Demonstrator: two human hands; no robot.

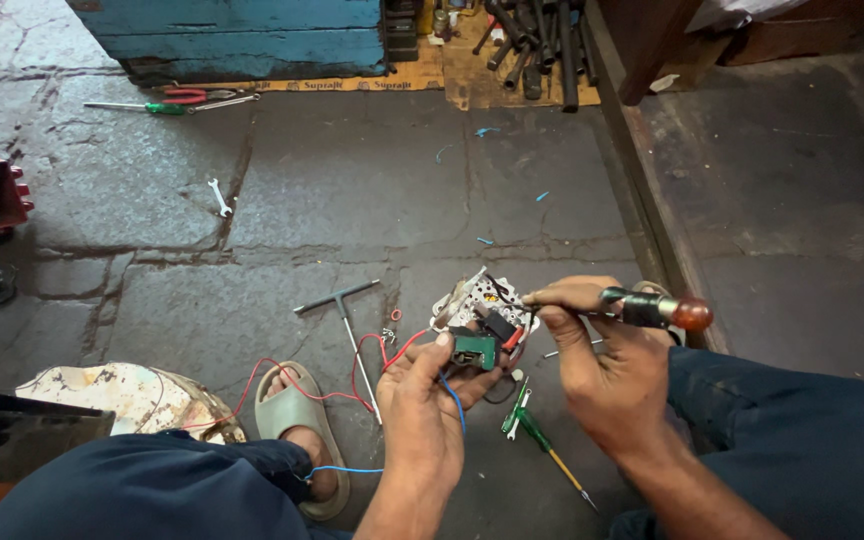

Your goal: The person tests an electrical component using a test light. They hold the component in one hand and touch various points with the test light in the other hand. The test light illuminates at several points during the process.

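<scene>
Fingers (449, 352) of the left hand (422, 415) curl up around a small electrical assembly (482, 325), thumb pressing on its green block, and the piece sits raised off the floor between the two hands, right in the middle of the view. Over on the other side, the right hand (592, 375) pinches a screwdriver (642, 308) with an amber-red knob on its handle, fingers closed tight on the shaft, the tip pointing left into the white top plate of the assembly. Red wire (297, 385) loops away from the piece across the stone floor (352, 190), and a blue wire (455, 400) trails down past the left wrist. Just beside the left hand lies a T-handle wrench (347, 315), flat on the floor. Below the hands, a green-handled screwdriver (542, 445) rests at a slant. A foot in a pale green sandal (297, 420) is planted near the left forearm. Farther off, a small spanner (219, 197) lies alone, and red-handled pliers (187, 97) sit by a blue wooden box (242, 35) at the top.
</scene>
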